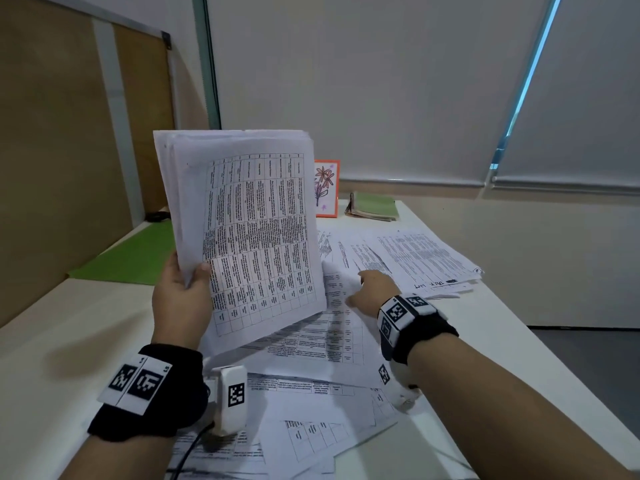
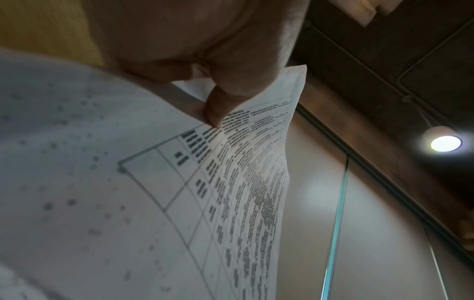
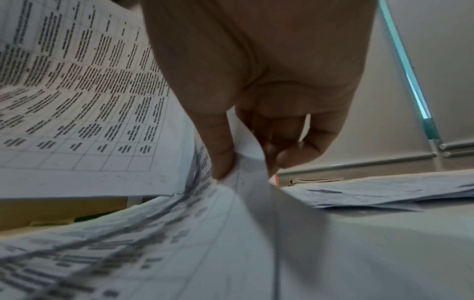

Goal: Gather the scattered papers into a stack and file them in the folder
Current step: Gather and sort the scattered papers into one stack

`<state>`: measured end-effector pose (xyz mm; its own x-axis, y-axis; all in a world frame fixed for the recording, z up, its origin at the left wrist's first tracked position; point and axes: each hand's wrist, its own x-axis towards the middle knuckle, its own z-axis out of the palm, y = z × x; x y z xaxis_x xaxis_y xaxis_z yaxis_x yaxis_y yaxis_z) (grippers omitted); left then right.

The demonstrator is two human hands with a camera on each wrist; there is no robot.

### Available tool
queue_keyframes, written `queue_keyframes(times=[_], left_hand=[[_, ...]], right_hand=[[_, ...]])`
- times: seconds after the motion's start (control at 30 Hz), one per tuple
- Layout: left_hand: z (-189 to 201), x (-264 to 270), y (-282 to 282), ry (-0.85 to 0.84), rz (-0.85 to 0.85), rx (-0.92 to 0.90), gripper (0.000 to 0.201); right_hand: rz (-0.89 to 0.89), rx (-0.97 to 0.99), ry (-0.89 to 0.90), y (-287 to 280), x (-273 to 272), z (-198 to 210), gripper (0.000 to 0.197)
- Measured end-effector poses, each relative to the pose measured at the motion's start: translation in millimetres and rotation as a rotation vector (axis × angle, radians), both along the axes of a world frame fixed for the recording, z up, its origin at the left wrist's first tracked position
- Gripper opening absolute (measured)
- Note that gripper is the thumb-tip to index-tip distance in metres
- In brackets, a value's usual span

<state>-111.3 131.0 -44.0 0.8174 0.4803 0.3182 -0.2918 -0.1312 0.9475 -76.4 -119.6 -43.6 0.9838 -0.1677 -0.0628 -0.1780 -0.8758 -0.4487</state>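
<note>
Head view showed the left hand with its grip closed on an upright stack of papers; the right hand pinched a loose sheet on the tabletop; the green folder lay beyond.

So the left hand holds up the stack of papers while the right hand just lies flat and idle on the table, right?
Not quite. The left hand does hold up the stack of papers, but the right hand isn't idle: the right wrist view shows it pinching a loose sheet off the table.
</note>
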Motion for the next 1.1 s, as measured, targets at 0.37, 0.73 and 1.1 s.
queue_keyframes(times=[0.37,0.73,1.1], left_hand=[[6,-6,-10,-0.005,0.039,0.019,0.029],[-4,6,-24,0.109,0.071,0.091,0.028],[-2,10,-33,0.181,-0.204,-0.139,0.033]], right_hand=[[-0.399,0.466,-0.398,-82,-15,8,0.039],[-0.495,1.077,-0.916,-113,-28,33,0.046],[-0.382,1.209,-0.840,-97,-27,47,0.042]])
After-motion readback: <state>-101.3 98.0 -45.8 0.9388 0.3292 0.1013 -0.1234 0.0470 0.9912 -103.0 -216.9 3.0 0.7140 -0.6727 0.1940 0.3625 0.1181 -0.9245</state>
